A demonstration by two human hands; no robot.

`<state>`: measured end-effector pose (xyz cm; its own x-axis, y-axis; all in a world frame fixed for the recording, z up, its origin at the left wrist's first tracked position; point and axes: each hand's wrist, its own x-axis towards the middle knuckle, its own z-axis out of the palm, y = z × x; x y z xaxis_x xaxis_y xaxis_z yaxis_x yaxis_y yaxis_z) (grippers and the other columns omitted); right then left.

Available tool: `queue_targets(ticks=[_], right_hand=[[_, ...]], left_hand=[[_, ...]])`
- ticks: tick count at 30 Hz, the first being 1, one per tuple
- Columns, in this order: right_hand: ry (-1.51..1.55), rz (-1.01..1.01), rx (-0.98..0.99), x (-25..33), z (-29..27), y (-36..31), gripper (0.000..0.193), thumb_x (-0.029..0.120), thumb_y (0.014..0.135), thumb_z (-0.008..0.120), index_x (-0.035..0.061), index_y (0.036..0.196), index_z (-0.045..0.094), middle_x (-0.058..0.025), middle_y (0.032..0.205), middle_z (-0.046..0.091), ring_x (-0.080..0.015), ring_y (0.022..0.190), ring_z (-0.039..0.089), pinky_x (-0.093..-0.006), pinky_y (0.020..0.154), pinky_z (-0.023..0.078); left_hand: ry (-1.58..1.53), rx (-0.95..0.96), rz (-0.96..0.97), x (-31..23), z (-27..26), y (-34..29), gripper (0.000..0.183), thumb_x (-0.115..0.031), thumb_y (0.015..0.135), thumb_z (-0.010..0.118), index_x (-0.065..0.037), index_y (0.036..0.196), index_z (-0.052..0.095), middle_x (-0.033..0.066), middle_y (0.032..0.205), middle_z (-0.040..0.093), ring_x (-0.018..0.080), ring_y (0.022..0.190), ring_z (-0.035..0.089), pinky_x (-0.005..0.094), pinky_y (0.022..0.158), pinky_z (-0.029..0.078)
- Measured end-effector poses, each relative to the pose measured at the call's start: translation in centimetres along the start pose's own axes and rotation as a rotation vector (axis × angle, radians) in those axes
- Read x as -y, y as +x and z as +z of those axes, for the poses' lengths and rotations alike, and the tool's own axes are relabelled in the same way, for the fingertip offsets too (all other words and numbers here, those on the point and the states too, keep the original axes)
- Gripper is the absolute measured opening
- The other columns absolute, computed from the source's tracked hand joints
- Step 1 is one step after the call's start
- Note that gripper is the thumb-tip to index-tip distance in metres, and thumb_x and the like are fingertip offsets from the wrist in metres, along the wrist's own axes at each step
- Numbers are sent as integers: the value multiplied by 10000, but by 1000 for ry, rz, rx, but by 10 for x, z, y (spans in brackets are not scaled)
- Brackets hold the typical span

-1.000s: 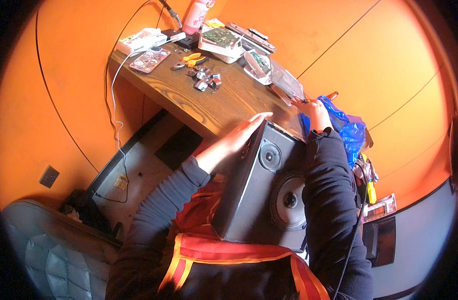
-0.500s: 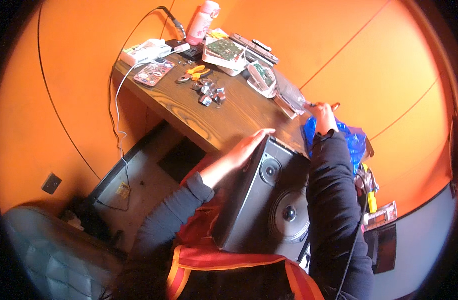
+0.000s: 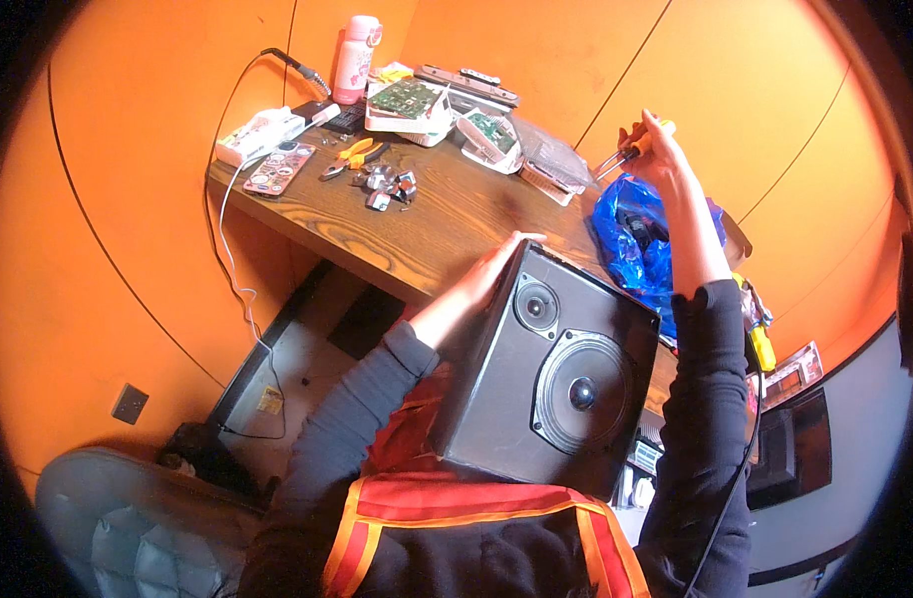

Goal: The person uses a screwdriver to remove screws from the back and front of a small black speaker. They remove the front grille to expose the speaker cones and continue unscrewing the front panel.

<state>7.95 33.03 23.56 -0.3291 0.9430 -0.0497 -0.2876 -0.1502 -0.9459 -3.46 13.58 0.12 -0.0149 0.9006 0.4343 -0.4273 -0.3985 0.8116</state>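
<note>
A black speaker box (image 3: 476, 424) leans tilted in front of me against the table's near edge, its small and large round cones facing up. My left hand (image 3: 491, 267) is on its upper left edge, fingers hooked over the far corner. Raised beyond the speaker's right side, my right hand (image 3: 661, 154) is closed around orange-and-black handles, apparently of screwdrivers (image 3: 612, 164); two thin metal shafts point down and left. Just below that hand sits a crumpled blue plastic bag (image 3: 626, 234) with dark contents.
On the wooden table (image 3: 456, 209) lie orange-handled pliers (image 3: 355, 157), loose metal pieces (image 3: 385, 185), a phone (image 3: 279, 169), circuit boards (image 3: 407, 98) in white housings and a clear plastic packet (image 3: 556, 164). A pink bottle (image 3: 357, 62) stands at the back. Cables hang off the left edge.
My right hand has lifted away from the table, bringing the tool shafts into clear sight. My left hand stays at the speaker's corner. The view has shifted, showing more of the speaker's front.
</note>
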Motion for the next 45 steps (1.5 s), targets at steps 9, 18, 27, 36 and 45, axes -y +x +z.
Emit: queue_targets(ticks=[9,18,27,36,45], right_hand=[[165,26,368,-75,-1,-95,248,348,934,486,165,775,434,22,680,468,-120,637,483,-265,552,405],[-137,-154,454,-109,11,-128,263,391,880,572,135,879,514,13,754,493,-101,703,491,-258,581,387],[-61,-20,475,-116,8,-125,424,513,904,444,100,948,527,-75,773,586,-175,668,554,-263,590,411],[11,226,447,-111,6,-120,558,639,869,388,91,832,483,36,493,303,-75,375,207,-222,377,151],[7,221,440,-113,5,-116,552,649,859,405,102,830,477,59,464,199,-72,390,191,-222,384,145]], left_hand=[[217,-203,119,-37,5,-8,460,-368,982,335,-28,1251,487,106,1170,577,177,1085,535,323,932,413],[341,-221,85,-73,33,-10,255,-150,904,553,47,1053,618,68,900,662,106,864,599,242,793,463],[330,-366,307,-62,-4,-11,191,-93,926,480,47,975,602,114,901,661,158,863,630,277,815,465],[-143,-529,55,-45,-63,-23,236,-184,970,406,16,1011,524,119,866,631,176,769,627,284,728,517],[487,-826,340,-96,-119,-34,187,-103,905,513,15,974,639,59,769,640,121,646,594,237,563,457]])
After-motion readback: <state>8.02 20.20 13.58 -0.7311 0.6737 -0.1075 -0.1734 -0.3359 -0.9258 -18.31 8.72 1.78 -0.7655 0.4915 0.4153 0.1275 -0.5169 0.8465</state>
